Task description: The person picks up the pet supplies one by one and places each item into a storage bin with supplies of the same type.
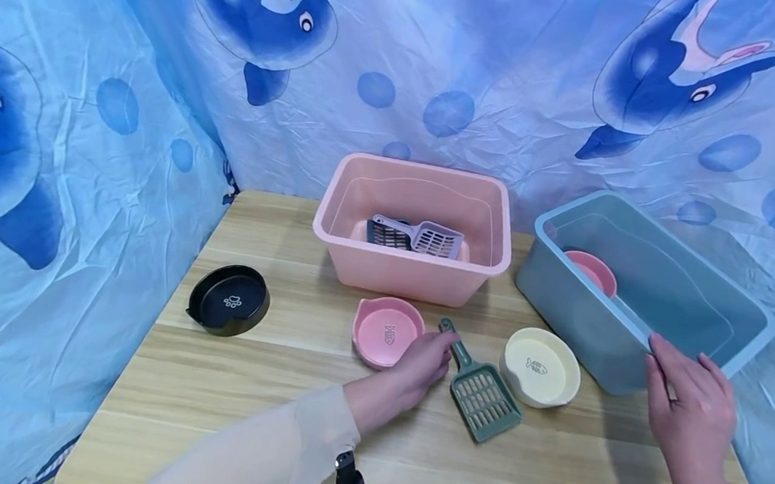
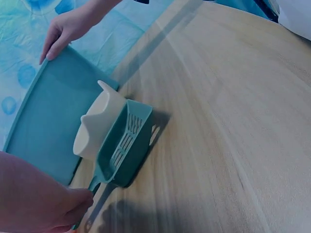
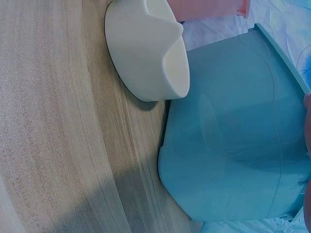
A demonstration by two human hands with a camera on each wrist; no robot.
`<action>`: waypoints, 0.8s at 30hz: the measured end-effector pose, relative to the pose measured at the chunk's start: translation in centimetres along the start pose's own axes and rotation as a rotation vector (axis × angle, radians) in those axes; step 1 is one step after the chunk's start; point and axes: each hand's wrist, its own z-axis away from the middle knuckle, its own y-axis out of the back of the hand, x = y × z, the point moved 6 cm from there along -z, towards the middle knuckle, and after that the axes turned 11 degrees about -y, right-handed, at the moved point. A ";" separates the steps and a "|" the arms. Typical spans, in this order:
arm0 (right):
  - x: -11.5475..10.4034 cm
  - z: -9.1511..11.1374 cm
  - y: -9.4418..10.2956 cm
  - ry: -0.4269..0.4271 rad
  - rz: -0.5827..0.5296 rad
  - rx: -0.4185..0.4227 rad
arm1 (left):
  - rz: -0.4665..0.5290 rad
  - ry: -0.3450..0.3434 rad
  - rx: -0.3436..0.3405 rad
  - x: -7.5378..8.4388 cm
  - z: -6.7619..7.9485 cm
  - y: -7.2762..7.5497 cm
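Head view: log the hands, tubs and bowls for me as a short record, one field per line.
Left hand: grips green litter scoop by its handle
Right hand: grips rim of blue tub
Blue tub: small pink bowl inside
Pink tub: lilac litter scoop lying over dark slotted scoop
Wooden table: black paw-print bowl, pink fish-print bowl, cream fish-print bowl
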 end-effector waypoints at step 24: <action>0.4 -0.2 -0.2 0.004 -0.046 0.067 | 0.094 -0.016 0.030 -2.8 -3.4 -0.9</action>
